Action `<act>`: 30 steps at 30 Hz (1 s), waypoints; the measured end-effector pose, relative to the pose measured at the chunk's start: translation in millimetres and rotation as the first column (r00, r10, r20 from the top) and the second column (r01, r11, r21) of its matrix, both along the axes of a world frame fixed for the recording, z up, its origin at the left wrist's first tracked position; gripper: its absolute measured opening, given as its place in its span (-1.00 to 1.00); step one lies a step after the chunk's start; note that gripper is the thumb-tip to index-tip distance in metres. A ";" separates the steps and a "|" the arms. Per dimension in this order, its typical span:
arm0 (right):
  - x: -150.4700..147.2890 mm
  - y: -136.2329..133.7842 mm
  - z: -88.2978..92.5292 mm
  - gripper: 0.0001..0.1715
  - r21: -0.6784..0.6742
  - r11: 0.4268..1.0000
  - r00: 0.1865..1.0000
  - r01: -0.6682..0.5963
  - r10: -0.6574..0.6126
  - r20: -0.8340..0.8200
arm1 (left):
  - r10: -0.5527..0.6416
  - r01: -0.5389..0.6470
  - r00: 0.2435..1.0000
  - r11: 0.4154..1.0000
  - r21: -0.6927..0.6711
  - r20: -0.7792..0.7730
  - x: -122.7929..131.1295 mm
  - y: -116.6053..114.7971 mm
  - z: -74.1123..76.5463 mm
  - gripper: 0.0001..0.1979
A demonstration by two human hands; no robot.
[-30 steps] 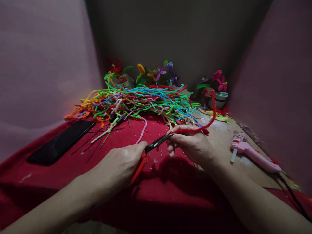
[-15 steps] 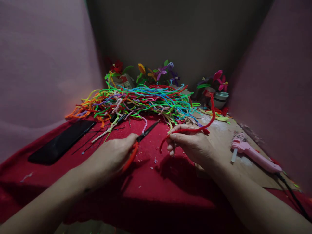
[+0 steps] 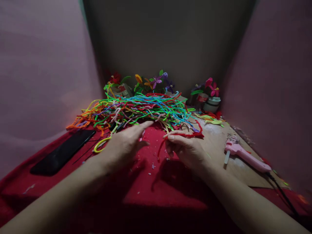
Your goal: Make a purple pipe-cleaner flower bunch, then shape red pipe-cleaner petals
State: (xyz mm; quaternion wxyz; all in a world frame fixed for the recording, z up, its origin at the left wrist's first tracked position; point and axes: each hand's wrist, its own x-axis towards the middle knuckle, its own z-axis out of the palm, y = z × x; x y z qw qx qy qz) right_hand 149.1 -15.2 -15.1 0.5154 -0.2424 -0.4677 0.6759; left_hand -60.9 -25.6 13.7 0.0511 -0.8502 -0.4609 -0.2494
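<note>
Over on the left, a black phone lay aslant by the tabletop's left edge, on the red cloth, with thin dark wires just beside it. A yellow loop came next, partly masked by the left hand, and whether the two touched was impossible to tell. That hand was loose, thumb and forefinger well parted, nothing showing between them! Beyond it, the big tangle of fuzzy stems, green, blue, orange, pink and more, sprawled across the far half of the tabletop, a red flower and a purple flower rising behind it. Tiny pale scraps dotted the cloth between the hands, towards the near edge. And there was the red stem, above the tabletop right of centre, pinched in the right hand between thumb and fingers, one end dangling on the left, the other bent upward on the right! Farther over, a pink flower stood by a pale lidded jar near the far right corner. Then the brown board along the right edge, carrying a pink glue gun, nozzle end leftward, dark cord trailing off towards the near right corner.
</note>
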 end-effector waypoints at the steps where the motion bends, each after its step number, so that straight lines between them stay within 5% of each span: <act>1: -0.6 0.7 -0.7 -0.90 -0.009 1.000 1.000 -0.004 0.003 -0.025 | -0.080 0.080 0.997 0.996 0.027 0.017 12.4 0.0 -1.5 -0.49; 5: -3.0 2.9 -2.5 -0.89 0.029 0.998 0.995 -0.056 0.058 -0.082 | -0.339 0.335 0.936 0.940 0.059 0.090 45.4 6.3 -8.4 -0.60; 8: -3.3 5.3 -1.0 -0.85 0.045 0.997 0.987 -0.062 0.068 -0.148 | -0.364 0.369 0.850 0.927 0.060 0.381 53.3 8.7 -4.9 -0.71; 11: -0.1 10.4 2.9 -0.82 -0.017 1.000 0.965 -0.020 0.015 -0.261 | -0.275 0.429 0.667 0.902 -0.055 0.692 55.4 5.2 2.4 -0.75; 16: 12.1 23.1 6.2 -0.89 -0.185 0.980 0.914 0.069 -0.137 -0.383 | -0.025 0.568 0.341 0.802 -0.184 0.940 52.5 7.9 -0.2 -0.67; 20: 19.8 28.8 6.8 -0.90 -0.222 0.963 0.903 0.150 -0.225 -0.365 | 0.235 0.650 -0.049 0.746 -0.148 0.971 48.6 16.1 -2.1 -0.76; 23: 23.6 29.2 10.6 -0.84 -0.261 0.945 0.887 0.195 -0.283 -0.364 | 0.386 0.665 -0.249 0.735 -0.133 0.888 45.2 18.7 0.0 -0.75; 26: 26.7 30.1 14.0 -0.76 -0.295 0.926 0.879 0.236 -0.333 -0.343 | 0.454 0.643 -0.352 0.753 -0.141 0.819 40.0 20.1 0.5 -0.70; 30: 27.5 33.2 12.3 -0.78 -0.303 0.916 0.885 0.261 -0.353 -0.303 | 0.436 0.631 -0.359 0.765 -0.130 0.825 33.1 21.6 -1.4 -0.68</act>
